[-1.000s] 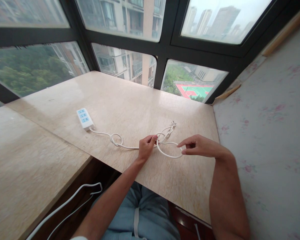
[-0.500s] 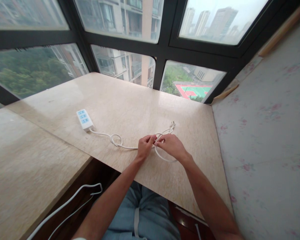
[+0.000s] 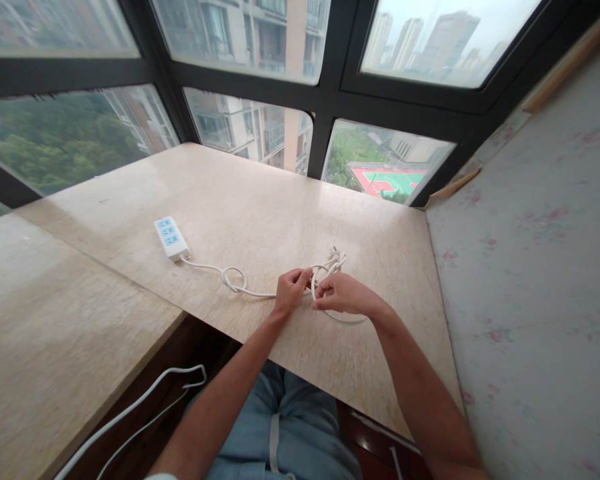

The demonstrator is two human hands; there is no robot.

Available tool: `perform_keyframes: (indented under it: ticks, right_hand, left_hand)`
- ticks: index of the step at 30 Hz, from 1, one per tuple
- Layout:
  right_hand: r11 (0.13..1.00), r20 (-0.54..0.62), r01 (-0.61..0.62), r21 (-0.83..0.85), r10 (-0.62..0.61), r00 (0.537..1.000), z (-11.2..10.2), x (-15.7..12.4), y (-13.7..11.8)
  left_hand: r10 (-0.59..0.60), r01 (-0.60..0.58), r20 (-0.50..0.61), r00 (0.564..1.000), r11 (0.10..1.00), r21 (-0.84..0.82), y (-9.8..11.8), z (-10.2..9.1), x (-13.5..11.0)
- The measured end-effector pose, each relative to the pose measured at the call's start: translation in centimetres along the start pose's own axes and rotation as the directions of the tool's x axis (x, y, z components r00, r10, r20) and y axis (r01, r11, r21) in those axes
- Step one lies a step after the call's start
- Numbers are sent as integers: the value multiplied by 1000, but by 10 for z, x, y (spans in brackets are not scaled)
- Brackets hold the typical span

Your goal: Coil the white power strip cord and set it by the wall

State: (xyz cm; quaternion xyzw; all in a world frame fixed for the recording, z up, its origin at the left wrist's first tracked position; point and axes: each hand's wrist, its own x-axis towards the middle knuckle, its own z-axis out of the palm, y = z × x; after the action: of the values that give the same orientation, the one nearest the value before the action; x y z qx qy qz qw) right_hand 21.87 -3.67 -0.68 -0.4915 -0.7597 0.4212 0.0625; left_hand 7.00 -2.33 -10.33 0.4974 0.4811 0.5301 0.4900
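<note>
A white power strip (image 3: 171, 237) with blue sockets lies on the beige stone table (image 3: 260, 200). Its white cord (image 3: 230, 276) runs right across the table through a small loop to a bundle of coils. My left hand (image 3: 291, 291) is closed in a pinch on the cord at the bundle's left side. Right beside it, my right hand (image 3: 343, 294) is closed on the coils, with a loop of cord showing under its wrist. The plug end (image 3: 335, 256) pokes out just beyond the two hands.
Dark-framed windows (image 3: 325, 100) wall off the table's far side. A floral-papered wall (image 3: 540, 267) stands on the right. A lower beige surface (image 3: 55, 333) adjoins on the left. Another white cable (image 3: 140, 407) hangs below the table edge beside my lap.
My right hand came in from the right, drawing the wide loop against my left hand, and now grips the coils. The plug end has shifted slightly left. My left hand stayed put.
</note>
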Motion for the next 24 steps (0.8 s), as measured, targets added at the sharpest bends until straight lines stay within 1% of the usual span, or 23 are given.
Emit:
perform_keyframes:
  ticks: [1,2,3,5,8,11,13,15,17,20,22,24]
  right_hand:
    - [997,99,71,6,-71,993,-6,-7,-1]
    - [991,192,137,7,-135,972,-13,-15,-1]
    - [984,262,177,9,-173,949,-20,-23,-1]
    - [982,345,189,9,-180,921,-34,-37,3]
    - [986,367,169,2,-158,917,-50,-51,13]
    - [991,345,135,19,-133,929,-61,-59,27]
    - [990,300,132,53,-142,943,-69,-65,38]
    - [983,226,155,102,-174,958,-77,-71,51]
    - [971,129,173,165,-195,972,-83,-75,67]
    - [944,-51,162,287,-154,987,-84,-71,94]
    - [905,-199,181,386,-110,974,-80,-63,109]
    - [849,-315,227,476,-76,946,-73,-55,119]
  left_hand:
    - [-2,2,-6,1000,1000,-1,0,0,0]
    - [-4,4,-12,1000,1000,-4,0,0,0]
    - [-4,4,-17,1000,1000,-10,-1,1,0]
    - [0,0,-20,1000,1000,-19,-1,1,0]
    - [-4,4,-7,1000,1000,-30,-3,1,1]
    - [-13,12,-21,1000,999,-35,-4,1,2]
    - [-20,19,-24,1000,999,-34,-4,1,2]
    - [-25,24,-15,1000,999,-35,-4,1,1]
    - [-22,22,-1,1000,999,-38,-4,2,0]
    - [-9,9,-1,1000,999,-38,-5,2,-1]
    - [-6,5,-18,1000,999,-45,-6,2,-1]
    - [-7,5,-30,1000,998,-57,-7,2,-2]
